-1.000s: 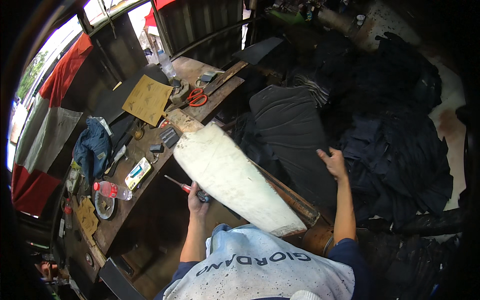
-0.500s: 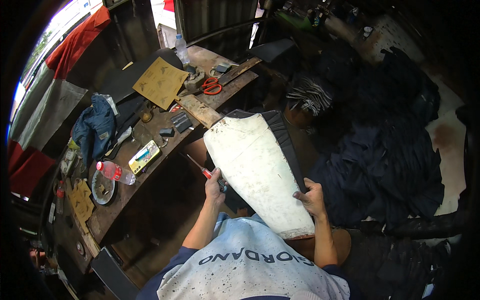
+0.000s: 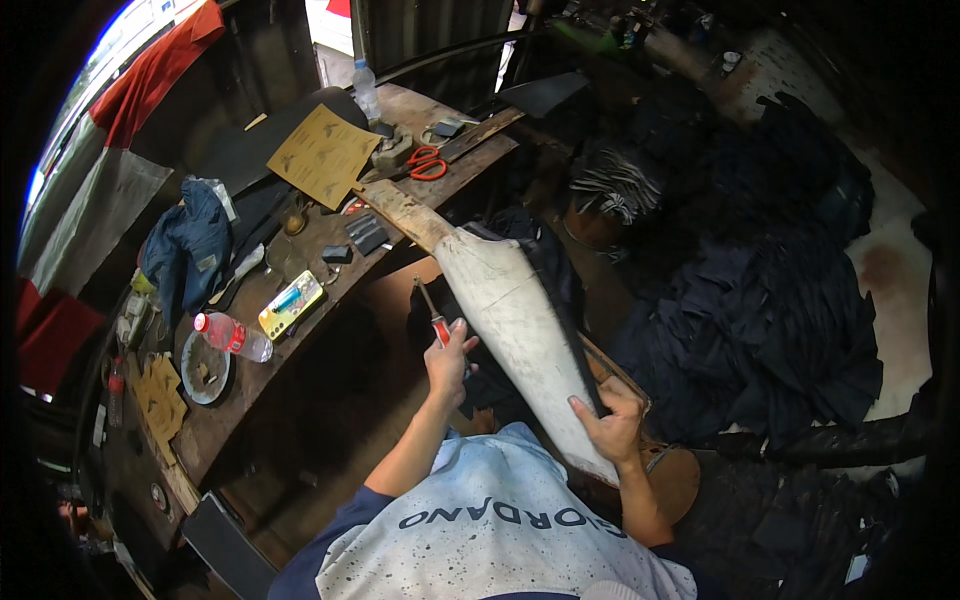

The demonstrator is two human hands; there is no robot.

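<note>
A long white piece, wide at its far end and narrowing toward me, lies slantwise in front of my body, with black cover material (image 3: 570, 305) along its right side. It looks like a seat part, but I cannot tell for sure. My right hand (image 3: 612, 422) grips the near right edge of this white piece (image 3: 515, 315), thumb on the white face. Left of it, my left hand (image 3: 449, 368) is closed round a screwdriver (image 3: 438, 325) with a red handle, its shaft pointing up and away. The far end of the white piece is by a wooden plank (image 3: 405, 212).
On the workbench (image 3: 250, 410) at left are a water bottle (image 3: 232, 338), a patterned yellow phone (image 3: 292, 305), a round dish (image 3: 207, 368), brown sandpaper (image 3: 324, 157) and orange-handled scissors (image 3: 428, 163). Dark cloth (image 3: 740, 330) is heaped at right; a round stool-like edge (image 3: 672, 485) shows nearby.
The white piece has tilted, showing its face narrower, with its far end shifted right. My left hand has moved off its edge, up and right, with the screwdriver. My right hand has shifted slightly nearer.
</note>
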